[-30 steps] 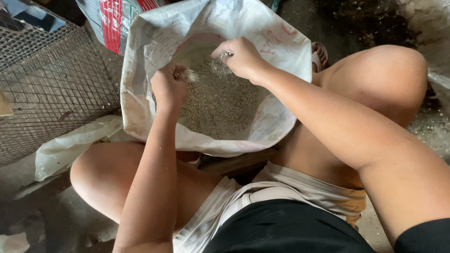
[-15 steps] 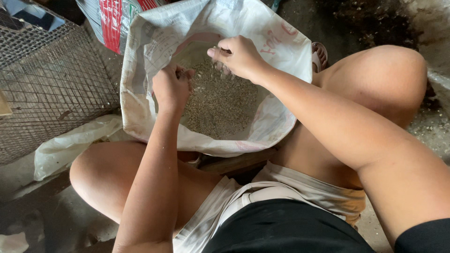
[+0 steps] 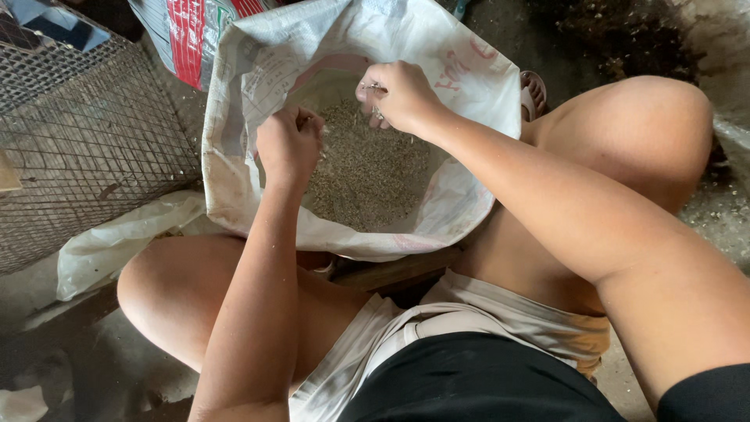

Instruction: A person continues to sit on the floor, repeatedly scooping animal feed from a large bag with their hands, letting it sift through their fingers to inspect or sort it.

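Observation:
A white woven sack (image 3: 250,133) stands open between my knees, its mouth rolled down, filled with small greyish-brown grain (image 3: 367,172). My left hand (image 3: 287,144) hovers over the grain at the sack's left side, fingers curled closed around a bit of grain. My right hand (image 3: 400,95) is over the far side of the sack, fingers pinched together with some grains or a small stalk between them. Both forearms reach over my bare knees.
A wire mesh cage (image 3: 78,133) stands at the left. A second sack with red print (image 3: 187,39) leans behind the open one. A white plastic sheet (image 3: 117,242) lies by my left knee. Dirty concrete floor (image 3: 726,211) with scattered grain is on the right.
My right hand has shifted slightly left and nearer over the sack. My left hand has stayed closed above the grain, moving only a little.

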